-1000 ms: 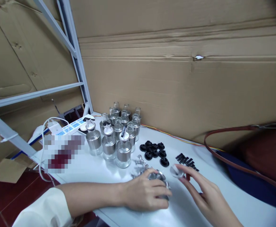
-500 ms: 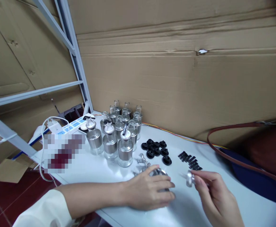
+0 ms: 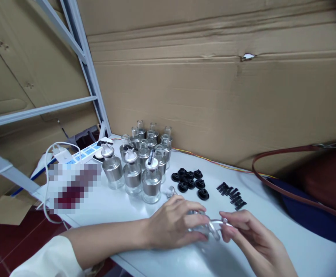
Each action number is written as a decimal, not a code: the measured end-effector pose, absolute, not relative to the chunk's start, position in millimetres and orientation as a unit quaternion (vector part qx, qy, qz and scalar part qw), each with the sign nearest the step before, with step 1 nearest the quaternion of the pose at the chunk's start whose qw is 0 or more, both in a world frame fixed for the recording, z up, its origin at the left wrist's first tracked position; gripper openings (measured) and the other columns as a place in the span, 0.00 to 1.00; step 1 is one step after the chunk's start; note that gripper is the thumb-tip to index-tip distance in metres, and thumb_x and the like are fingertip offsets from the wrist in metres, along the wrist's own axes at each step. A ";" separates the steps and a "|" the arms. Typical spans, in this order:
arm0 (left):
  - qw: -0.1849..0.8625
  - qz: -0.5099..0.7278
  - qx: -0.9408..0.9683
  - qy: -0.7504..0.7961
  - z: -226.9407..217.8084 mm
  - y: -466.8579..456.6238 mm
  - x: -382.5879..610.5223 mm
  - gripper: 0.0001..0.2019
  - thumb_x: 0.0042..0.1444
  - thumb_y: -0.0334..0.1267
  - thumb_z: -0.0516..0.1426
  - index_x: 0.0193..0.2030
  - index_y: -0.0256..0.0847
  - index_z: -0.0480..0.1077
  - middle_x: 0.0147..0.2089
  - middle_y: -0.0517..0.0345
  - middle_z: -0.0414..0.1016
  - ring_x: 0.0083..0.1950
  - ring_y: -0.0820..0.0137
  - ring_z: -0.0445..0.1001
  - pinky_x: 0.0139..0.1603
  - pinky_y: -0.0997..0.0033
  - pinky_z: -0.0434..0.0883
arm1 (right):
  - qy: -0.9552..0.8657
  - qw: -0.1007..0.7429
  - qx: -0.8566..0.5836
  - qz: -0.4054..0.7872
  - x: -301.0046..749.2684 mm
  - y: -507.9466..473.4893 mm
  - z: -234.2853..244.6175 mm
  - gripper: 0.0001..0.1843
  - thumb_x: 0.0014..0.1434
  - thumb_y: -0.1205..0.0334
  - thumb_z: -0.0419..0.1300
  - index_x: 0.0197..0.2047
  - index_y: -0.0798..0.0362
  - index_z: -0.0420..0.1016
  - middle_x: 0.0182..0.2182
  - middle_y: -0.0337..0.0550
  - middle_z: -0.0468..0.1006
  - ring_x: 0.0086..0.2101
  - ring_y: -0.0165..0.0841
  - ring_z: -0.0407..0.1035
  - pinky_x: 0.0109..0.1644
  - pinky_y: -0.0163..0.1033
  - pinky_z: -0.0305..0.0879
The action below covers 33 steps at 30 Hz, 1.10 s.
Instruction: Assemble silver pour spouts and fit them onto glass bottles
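My left hand point(image 3: 179, 223) is wrapped over a glass bottle point(image 3: 200, 227) that lies on its side on the table, mostly hidden by the fingers. Between thumb and fingertips, my right hand point(image 3: 243, 234) pinches a silver metal pourer top point(image 3: 214, 230). Its round disc is at the bottle's neck end; whether it is seated there I cannot tell. Beyond the left hand lies another small metal pourer part point(image 3: 170, 191). Upright glass bottles with steel bands point(image 3: 152, 184) stand in rows behind, the front ones fitted with metal tops.
Black rubber caps point(image 3: 190, 181) lie grouped mid-table, with short black strips point(image 3: 232, 195) to their right. A power strip point(image 3: 84, 154) and white cable sit at the left near a shelf post point(image 3: 91, 73). A brown strap point(image 3: 271, 154) and dark bag are at the right. Cardboard point(image 3: 199, 96) walls the back.
My right hand has moved left with the pourer top, bringing it to the bottle's neck end. The left hand has curled more closely around the bottle. The view has shifted slightly.
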<state>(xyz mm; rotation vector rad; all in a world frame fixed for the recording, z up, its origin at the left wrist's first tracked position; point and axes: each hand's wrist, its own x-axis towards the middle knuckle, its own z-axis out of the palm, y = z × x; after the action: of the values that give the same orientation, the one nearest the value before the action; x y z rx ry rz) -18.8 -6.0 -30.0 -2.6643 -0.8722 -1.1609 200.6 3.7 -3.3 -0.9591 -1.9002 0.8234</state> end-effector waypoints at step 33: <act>0.033 -0.404 -0.876 -0.261 -22.6 -11.1 -20.9 0.11 0.64 0.32 0.50 0.53 0.42 0.63 0.41 0.57 0.79 0.42 0.68 0.70 0.56 0.58 0.51 | -0.794 0.156 -0.557 0.189 278.5 58.3 10.0 0.11 0.56 0.63 0.54 0.31 0.51 0.79 0.33 0.44 0.82 0.35 0.39 0.75 0.42 0.42 0.69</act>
<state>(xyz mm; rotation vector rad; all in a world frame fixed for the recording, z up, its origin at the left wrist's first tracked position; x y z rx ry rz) -20.9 -11.1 -22.6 -2.6963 -0.8038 -1.2422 278.5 58.3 10.0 -1.5948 -2.2726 0.5421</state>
